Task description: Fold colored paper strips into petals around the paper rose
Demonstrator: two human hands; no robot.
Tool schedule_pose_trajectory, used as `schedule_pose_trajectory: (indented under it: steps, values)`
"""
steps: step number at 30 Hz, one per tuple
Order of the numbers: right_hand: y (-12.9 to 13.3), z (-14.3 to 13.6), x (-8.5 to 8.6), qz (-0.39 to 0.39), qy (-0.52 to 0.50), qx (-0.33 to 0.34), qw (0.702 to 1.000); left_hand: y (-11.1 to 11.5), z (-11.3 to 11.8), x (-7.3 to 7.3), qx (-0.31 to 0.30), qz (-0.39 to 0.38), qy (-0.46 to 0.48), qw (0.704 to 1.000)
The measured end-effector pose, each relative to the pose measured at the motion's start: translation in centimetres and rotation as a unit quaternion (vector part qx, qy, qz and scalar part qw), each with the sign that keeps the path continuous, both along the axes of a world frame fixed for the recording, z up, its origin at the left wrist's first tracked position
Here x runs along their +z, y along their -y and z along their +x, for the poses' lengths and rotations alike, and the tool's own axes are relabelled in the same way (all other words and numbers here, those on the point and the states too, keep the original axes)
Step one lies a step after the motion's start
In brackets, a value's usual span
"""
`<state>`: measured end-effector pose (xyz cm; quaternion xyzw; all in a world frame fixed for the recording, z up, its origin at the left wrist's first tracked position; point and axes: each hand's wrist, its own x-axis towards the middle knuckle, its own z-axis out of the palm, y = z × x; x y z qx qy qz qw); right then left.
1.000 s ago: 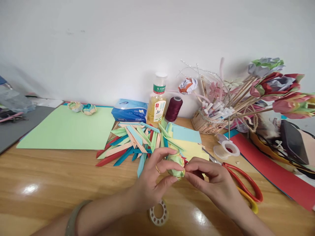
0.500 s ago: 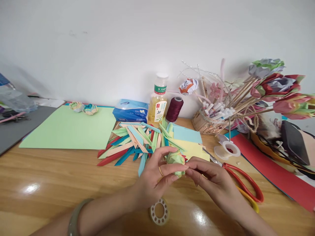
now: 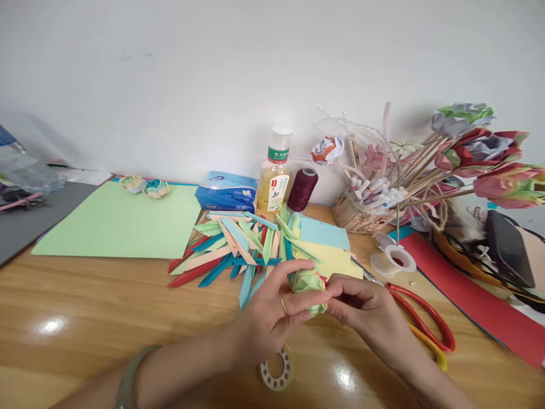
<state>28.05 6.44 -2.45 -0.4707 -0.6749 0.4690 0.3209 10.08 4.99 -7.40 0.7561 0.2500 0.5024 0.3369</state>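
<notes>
A light green folded paper flower is held up over the table between my two hands. My left hand has its fingers wrapped round the flower from the left, a ring on one finger. From the right, my right hand pinches the flower's edge with thumb and forefinger; a bit of red shows there, and the pinched spot is partly hidden. Folded paper strips in several colours lie heaped behind my left hand. Beneath my hands a white tape ring lies on the wood.
Red-handled scissors and a white spool lie right of my hands. Behind are a tissue pack, a drink bottle, maroon thread and a basket of paper flowers. Green paper lies left, red paper right.
Both hands and the paper flower have shifted slightly to the right and down. The flower has turned a little, and the right fingers stay at its edge.
</notes>
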Motion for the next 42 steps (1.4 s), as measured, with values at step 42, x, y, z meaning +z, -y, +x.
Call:
schedule_pose_trajectory:
  steps: [42]
  values:
    - [-0.2,0.3,0.6,-0.044,-0.007,0.032,0.998,-0.2,-0.1,0.2,0.004,-0.016,0.008,1.0]
